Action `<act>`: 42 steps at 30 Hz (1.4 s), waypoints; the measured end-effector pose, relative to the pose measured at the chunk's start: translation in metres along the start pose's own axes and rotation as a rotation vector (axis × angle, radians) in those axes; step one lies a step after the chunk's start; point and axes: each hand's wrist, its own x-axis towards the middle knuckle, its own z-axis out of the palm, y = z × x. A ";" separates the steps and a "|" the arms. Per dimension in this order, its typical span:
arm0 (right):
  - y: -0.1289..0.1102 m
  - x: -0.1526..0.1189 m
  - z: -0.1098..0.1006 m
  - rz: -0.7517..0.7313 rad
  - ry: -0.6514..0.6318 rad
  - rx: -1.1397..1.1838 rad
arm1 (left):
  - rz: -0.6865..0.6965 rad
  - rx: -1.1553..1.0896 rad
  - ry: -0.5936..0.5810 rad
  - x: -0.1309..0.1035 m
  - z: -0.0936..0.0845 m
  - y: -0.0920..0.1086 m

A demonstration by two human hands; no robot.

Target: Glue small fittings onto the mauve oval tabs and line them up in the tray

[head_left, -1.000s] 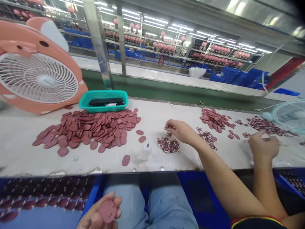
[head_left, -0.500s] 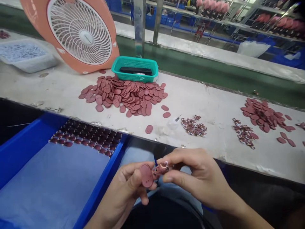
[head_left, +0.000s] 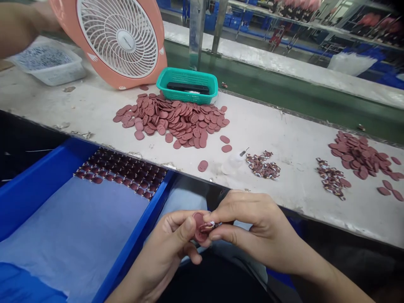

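Between thumb and fingers, my left hand (head_left: 176, 242) grips a dark red oval disc (head_left: 198, 235). My right hand (head_left: 252, 227) pinches a small painted figure (head_left: 208, 226), brown with white and yellow parts, and lays it against the face of that disc. Fingertips partly hide both pieces. Beyond my hands, on the bench, lie a large pile of similar discs (head_left: 176, 120) and a small heap of painted figures (head_left: 262, 165). A clear bottle with a needle tip (head_left: 233, 163) is beside that heap.
A blue tray (head_left: 158, 198) at left holds rows of assembled pieces (head_left: 123, 170) on a pale sheet. An orange fan (head_left: 126, 42), a green basket (head_left: 189, 99) and a plastic tub (head_left: 59, 71) stand behind. Another person's arm (head_left: 22, 25) reaches in at upper left. More discs (head_left: 360, 153) lie right.
My right hand has brought the figure leftward onto the disc in my left hand. Another person's arm has appeared at upper left. The view has shifted slightly.
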 end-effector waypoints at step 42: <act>0.010 0.005 0.004 -0.088 -0.138 -0.130 | -0.089 -0.097 -0.009 0.010 -0.004 -0.007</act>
